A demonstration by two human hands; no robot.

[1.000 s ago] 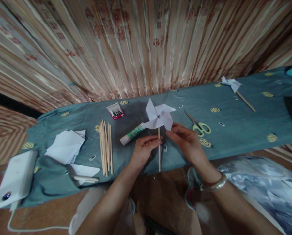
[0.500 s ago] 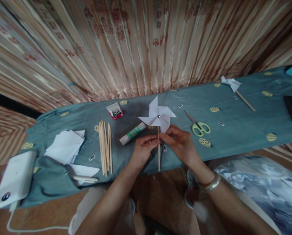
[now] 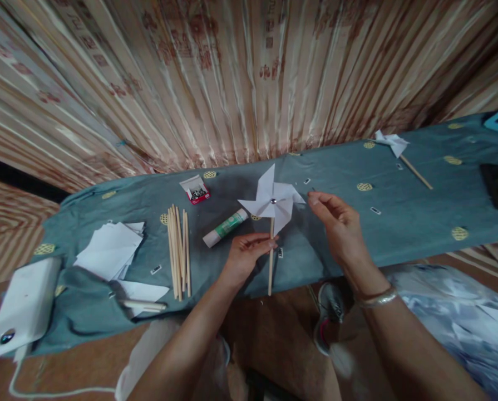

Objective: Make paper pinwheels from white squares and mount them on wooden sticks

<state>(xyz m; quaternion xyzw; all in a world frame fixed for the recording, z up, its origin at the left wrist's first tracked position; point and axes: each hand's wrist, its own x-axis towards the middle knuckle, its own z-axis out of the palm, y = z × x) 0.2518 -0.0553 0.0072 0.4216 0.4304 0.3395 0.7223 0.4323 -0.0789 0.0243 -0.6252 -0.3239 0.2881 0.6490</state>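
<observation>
A white paper pinwheel (image 3: 282, 209) on a wooden stick, with a shiny pin at its centre, stands over the table in front of me. My left hand (image 3: 249, 253) pinches the stick just below the paper blades. To the right of the pinwheel, my right hand (image 3: 336, 223) is raised with its fingers bent and thumb and forefinger close together. Their tips are beside the right blade's point, and nothing shows between them. The scissors are hidden behind this hand, apart from a dark tip.
Left of the hands lie a glue stick (image 3: 225, 228), a red box of pins (image 3: 198, 192), several wooden sticks (image 3: 177, 250) and white paper sheets (image 3: 109, 248). A white device (image 3: 25, 303) with a cable sits far left. Another pinwheel (image 3: 399, 146) lies back right on the blue-green cloth (image 3: 415, 223).
My right hand has left the stick and moved right and up beside the blades, covering the scissors. The pinwheel's blades have turned slightly. My left hand keeps its hold.
</observation>
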